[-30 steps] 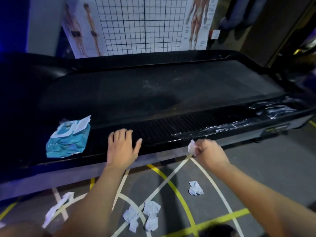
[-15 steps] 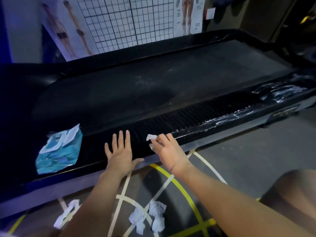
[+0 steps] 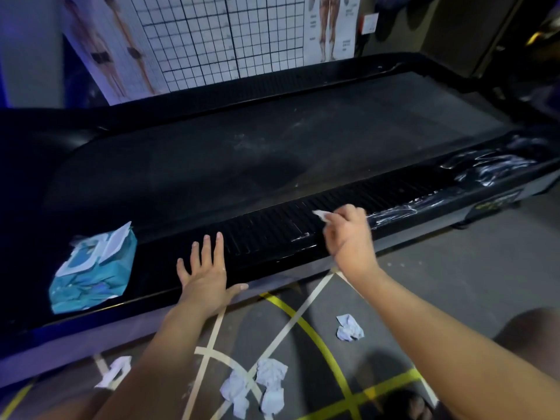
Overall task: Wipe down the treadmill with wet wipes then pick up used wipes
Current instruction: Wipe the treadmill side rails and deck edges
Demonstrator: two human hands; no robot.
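A black treadmill (image 3: 272, 165) lies across the view, its ribbed near side rail (image 3: 272, 234) running left to right. My right hand (image 3: 348, 237) grips a small white wet wipe (image 3: 321, 214) and holds it against the rail. Wet streaks shine on the rail to the right of it. My left hand (image 3: 206, 271) rests flat on the rail, fingers spread. A teal pack of wet wipes (image 3: 94, 271) with its flap open sits on the treadmill's left end. Several crumpled used wipes (image 3: 260, 386) lie on the floor below, another crumpled wipe (image 3: 350, 328) to their right.
A torn white wipe (image 3: 115, 371) lies on the floor at the left. The grey floor (image 3: 454, 283) carries yellow and cream tape lines. A gridded posture chart (image 3: 224, 37) leans behind the treadmill. My knee (image 3: 533, 331) shows at the right edge.
My right hand has slid the wipe rightward along the rail from beside my left hand. My left hand stays pressed on the rail.
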